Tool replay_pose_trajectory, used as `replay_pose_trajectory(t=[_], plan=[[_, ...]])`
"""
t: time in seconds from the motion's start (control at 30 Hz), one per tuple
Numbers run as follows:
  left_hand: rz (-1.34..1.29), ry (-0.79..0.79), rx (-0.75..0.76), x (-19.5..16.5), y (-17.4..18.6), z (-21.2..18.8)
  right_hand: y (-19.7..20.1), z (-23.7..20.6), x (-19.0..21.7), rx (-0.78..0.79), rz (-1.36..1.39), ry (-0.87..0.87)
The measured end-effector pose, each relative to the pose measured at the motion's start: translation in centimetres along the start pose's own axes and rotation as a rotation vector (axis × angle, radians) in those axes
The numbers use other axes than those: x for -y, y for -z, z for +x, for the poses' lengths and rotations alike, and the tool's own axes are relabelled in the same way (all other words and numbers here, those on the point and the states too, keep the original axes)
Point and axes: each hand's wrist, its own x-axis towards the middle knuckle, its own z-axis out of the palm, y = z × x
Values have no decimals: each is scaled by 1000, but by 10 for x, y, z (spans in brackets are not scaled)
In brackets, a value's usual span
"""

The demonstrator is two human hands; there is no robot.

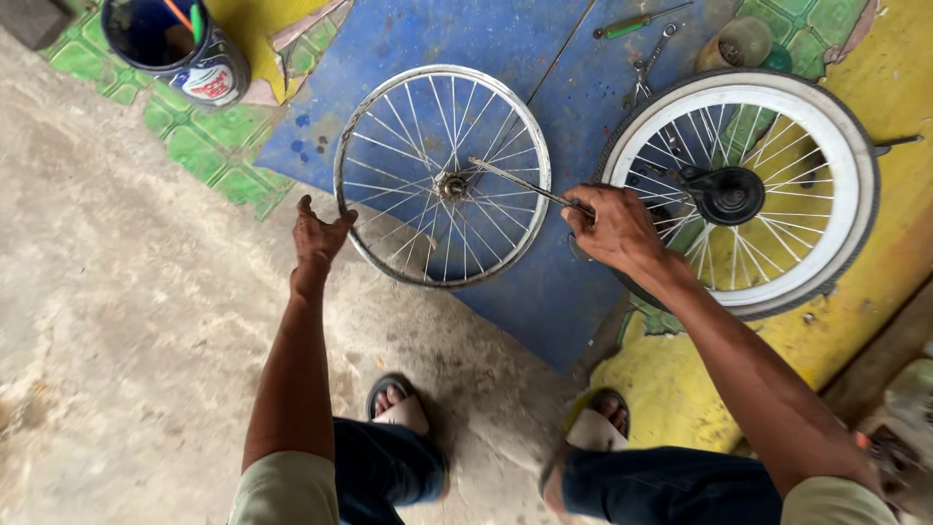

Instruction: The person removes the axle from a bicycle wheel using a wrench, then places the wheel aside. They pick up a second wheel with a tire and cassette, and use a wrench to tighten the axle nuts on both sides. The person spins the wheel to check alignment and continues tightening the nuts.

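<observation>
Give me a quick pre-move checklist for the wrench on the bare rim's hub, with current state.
1. Left hand steadying bare rim at its edge: ok.
2. Right hand gripping long wrench: ok.
3. Wrench head seated on hub: cannot tell, too small.
4. Rim lying flat on blue sheet: ok.
5. Tyred wheel clear of the wrench's swing: not ok, right hand overlaps its edge.
6. Feet in sandals clear of rim: ok.

Hidden and cut-off parts
The right hand (pixel 612 228) covers the wrench (pixel 520 183) handle's end; the bucket (pixel 175 44) is cropped by the top edge; its contents are unclear.
</observation>
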Motion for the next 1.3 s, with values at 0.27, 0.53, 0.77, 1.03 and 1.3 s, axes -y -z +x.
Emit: replay_pose_trajectory(t=[0.27, 0.53, 0.77, 1.03, 1.3], plan=[[-375, 153, 176, -31, -2, 29, 7, 44, -19, -20, 26, -45], [-329, -383, -95, -117, -4, 8, 46, 31, -48, -63, 7, 43], [-111, -756, -197, -202, -25, -65, 96, 15, -91, 55, -55, 21], [-230, -631, 62, -174, -6, -50, 22, 31, -92, 78, 14, 181], [-629, -611, 247, -146, -18, -22, -30, 52, -48, -103, 3, 329]])
